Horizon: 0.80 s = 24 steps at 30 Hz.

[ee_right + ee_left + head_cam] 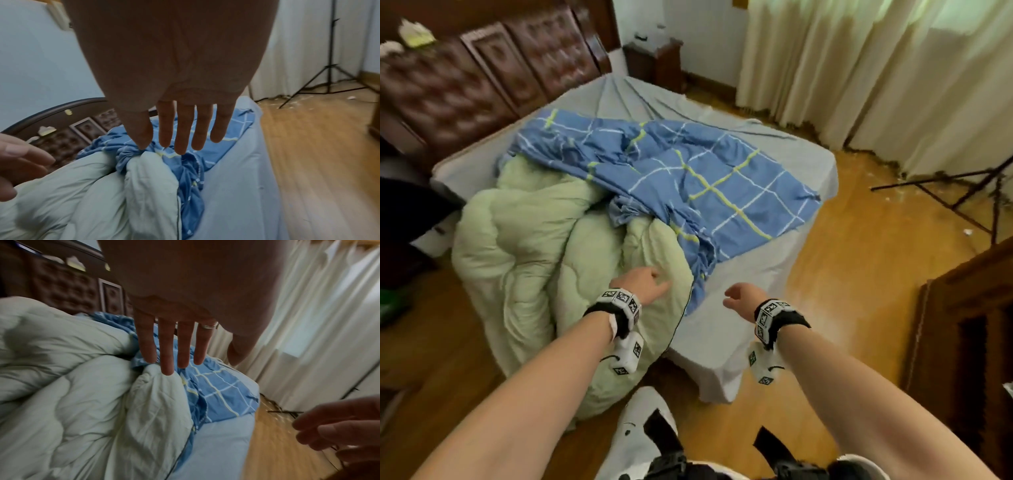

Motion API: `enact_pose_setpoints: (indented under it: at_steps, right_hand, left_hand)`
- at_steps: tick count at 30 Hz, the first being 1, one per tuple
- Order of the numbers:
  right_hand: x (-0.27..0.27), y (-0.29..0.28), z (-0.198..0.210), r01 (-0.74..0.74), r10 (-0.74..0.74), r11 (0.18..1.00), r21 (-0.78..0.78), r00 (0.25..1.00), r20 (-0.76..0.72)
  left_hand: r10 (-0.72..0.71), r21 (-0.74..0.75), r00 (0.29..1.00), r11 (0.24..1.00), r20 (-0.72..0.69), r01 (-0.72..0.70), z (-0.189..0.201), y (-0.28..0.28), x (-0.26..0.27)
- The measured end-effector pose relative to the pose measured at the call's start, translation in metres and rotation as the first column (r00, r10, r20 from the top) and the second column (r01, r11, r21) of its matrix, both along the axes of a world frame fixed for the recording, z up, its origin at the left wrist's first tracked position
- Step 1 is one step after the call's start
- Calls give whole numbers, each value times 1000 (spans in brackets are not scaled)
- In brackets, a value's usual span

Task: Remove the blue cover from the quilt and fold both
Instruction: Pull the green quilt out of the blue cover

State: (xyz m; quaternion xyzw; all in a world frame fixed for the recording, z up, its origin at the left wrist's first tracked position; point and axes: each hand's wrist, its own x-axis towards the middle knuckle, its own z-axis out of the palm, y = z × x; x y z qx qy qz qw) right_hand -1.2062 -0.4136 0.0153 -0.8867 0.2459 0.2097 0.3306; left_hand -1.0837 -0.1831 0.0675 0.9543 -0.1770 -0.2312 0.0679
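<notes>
The left hand [643, 282] reaches forward over the near hump of the pale green quilt [527, 260]; its grip is slack, fingers [167, 345] straight and spread, holding nothing, a ring on one finger. Whether the fingertips touch the fabric cannot be told. The right hand [739, 296] hovers just right of it over the grey bed sheet [726, 329], its grip likewise loose, fingers [183, 128] extended and empty.

Directly beneath and left of the left hand's grip, the quilt lies bunched in thick rolls, spilling off the bed's near corner toward the wooden floor [859, 260]. Just beyond both grips, the blue checked cover [705, 178] lies crumpled across the bed, one bunched end tucked between the quilt's folds, its near edge trailing down between the two hands.

Farther off, a dark tufted headboard [465, 82] stands left of the grips, cream curtains [876, 68] hang to the right, and a black tripod stand [962, 192] rests on the floor before them.
</notes>
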Motion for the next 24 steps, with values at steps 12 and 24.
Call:
enact_pose_setpoints:
  at_steps: [12, 24]
  right_hand:
    - [132, -45, 5, -33, 13, 991, -126, 987, -160]
    - [302, -84, -42, -281, 266, 959, -42, 939, -217]
  left_hand:
    - [-32, -40, 998, 999, 51, 34, -46, -48, 135]
    - [219, -13, 962, 974, -163, -224, -86, -91, 244]
